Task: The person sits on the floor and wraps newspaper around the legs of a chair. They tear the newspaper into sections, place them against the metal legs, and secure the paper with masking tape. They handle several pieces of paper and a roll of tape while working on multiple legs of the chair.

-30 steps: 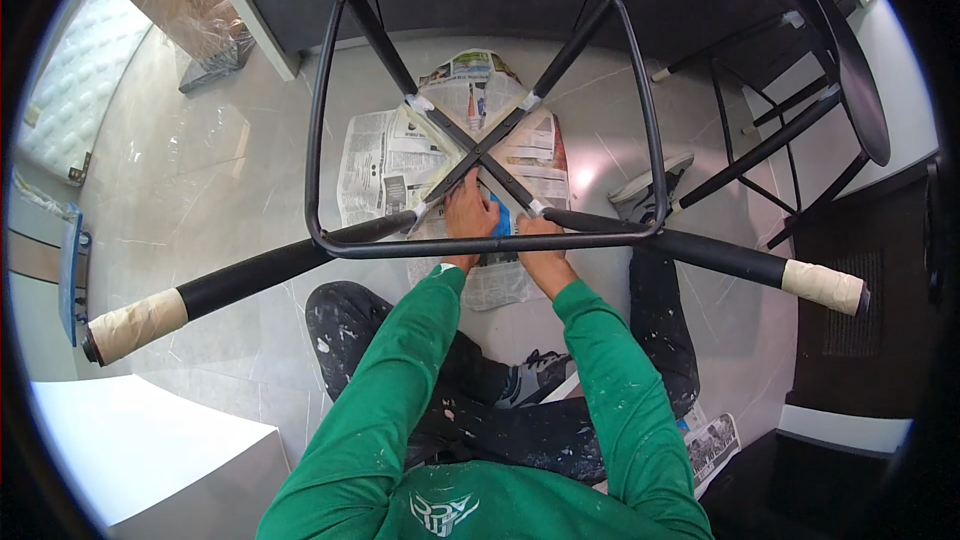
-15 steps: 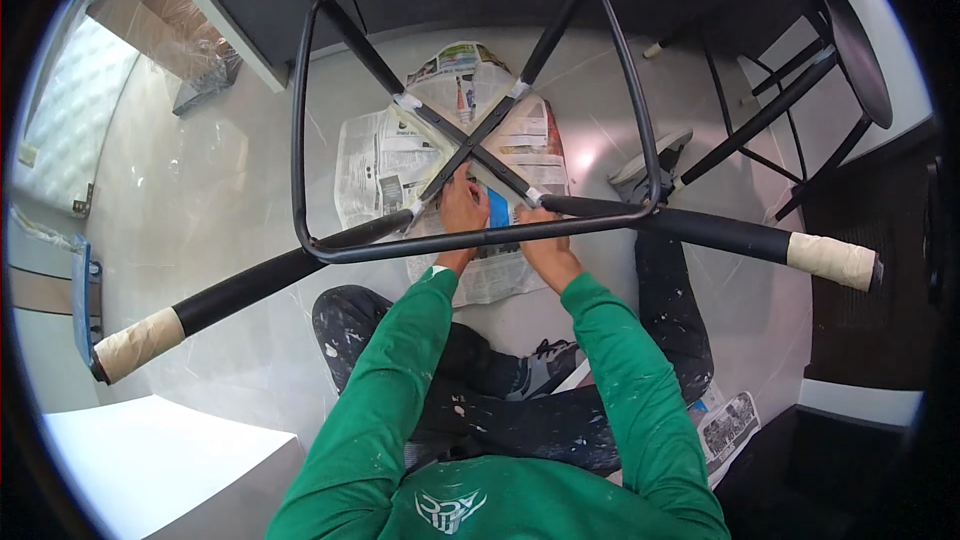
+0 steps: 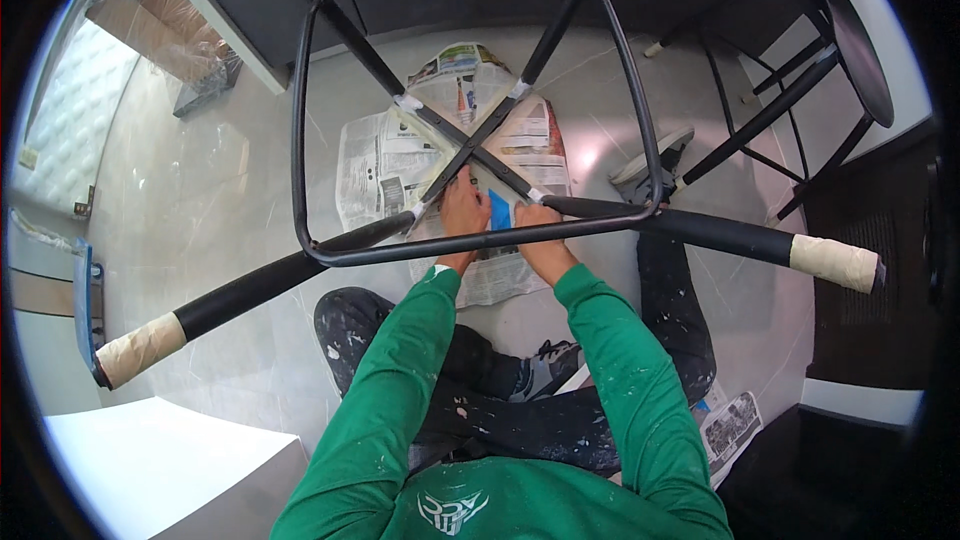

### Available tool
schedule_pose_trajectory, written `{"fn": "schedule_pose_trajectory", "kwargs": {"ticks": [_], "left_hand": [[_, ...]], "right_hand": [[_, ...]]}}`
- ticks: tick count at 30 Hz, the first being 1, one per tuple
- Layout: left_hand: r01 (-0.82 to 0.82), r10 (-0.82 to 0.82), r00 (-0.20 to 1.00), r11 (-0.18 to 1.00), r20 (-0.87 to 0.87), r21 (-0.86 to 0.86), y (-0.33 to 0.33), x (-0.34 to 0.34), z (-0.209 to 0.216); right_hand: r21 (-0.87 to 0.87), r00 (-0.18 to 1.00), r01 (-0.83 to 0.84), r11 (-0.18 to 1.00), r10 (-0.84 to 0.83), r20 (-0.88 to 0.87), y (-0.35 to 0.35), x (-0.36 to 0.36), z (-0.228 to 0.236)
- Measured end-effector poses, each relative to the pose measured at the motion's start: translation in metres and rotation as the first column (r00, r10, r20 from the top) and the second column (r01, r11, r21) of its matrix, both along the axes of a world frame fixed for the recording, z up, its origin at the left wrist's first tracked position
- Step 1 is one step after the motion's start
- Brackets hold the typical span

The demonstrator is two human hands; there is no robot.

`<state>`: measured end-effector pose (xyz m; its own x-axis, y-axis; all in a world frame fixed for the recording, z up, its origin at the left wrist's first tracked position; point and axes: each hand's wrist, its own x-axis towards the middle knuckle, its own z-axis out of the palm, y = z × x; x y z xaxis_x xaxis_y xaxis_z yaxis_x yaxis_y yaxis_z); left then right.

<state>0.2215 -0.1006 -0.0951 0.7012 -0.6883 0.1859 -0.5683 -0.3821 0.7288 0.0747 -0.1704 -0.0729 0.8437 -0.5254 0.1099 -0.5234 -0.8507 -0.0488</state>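
Observation:
An upside-down black stool frame (image 3: 473, 145) stands before me, its cross brace low in the middle. Beneath the brace lies newspaper (image 3: 365, 165), with strips of pale tape along the bars. My left hand (image 3: 465, 215) reaches in under the near rail, its forefinger stretched toward the crossing and touching the paper. Beside the near right leg is my right hand (image 3: 546, 248), its fingers closed at the paper's edge; what they pinch is hidden. A blue piece (image 3: 500, 211), possibly tape, shows between the two hands.
Tan tape wraps the ends of the near left leg (image 3: 142, 348) and near right leg (image 3: 833, 262). A second black stool (image 3: 850, 35) is at the right. Plastic-wrapped boxes (image 3: 160, 20) stand at the far left, a white panel (image 3: 170, 460) at the near left.
Both hands stay at nearly the same place on the newspaper. My right forearm has shifted very slightly; the stool frame has not moved noticeably.

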Motion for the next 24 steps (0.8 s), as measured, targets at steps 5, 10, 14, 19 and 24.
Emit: {"fn": "schedule_pose_trajectory", "kwargs": {"ticks": [5, 10, 14, 19, 24], "left_hand": [[0.014, -0.014, 1.000, 1.000, 0.021, 0.021, 0.004, 0.005, -0.002], [0.009, -0.009, 1.000, 0.999, 0.002, 0.047, 0.000, 0.006, -0.002], [0.011, -0.011, 1.000, 0.999, 0.007, 0.036, 0.001, 0.005, -0.005], [0.017, -0.019, 0.998, 1.000, 0.067, 0.024, 0.001, 0.009, -0.013], [0.025, -0.027, 0.993, 0.999, 0.111, 0.027, 0.000, 0.007, -0.014]], "right_hand": [[-0.003, 1.000, -0.019, 1.000, 0.019, -0.019, 0.005, 0.006, 0.010], [0.062, 0.993, 0.057, 0.996, -0.050, -0.110, 0.005, 0.017, 0.016], [0.075, 0.988, 0.069, 0.995, -0.057, -0.141, 0.005, 0.018, 0.020], [0.030, 0.989, 0.059, 0.998, -0.054, -0.136, 0.007, 0.022, 0.019], [0.044, 0.984, 0.070, 0.997, -0.062, -0.168, 0.005, 0.022, 0.015]]}}
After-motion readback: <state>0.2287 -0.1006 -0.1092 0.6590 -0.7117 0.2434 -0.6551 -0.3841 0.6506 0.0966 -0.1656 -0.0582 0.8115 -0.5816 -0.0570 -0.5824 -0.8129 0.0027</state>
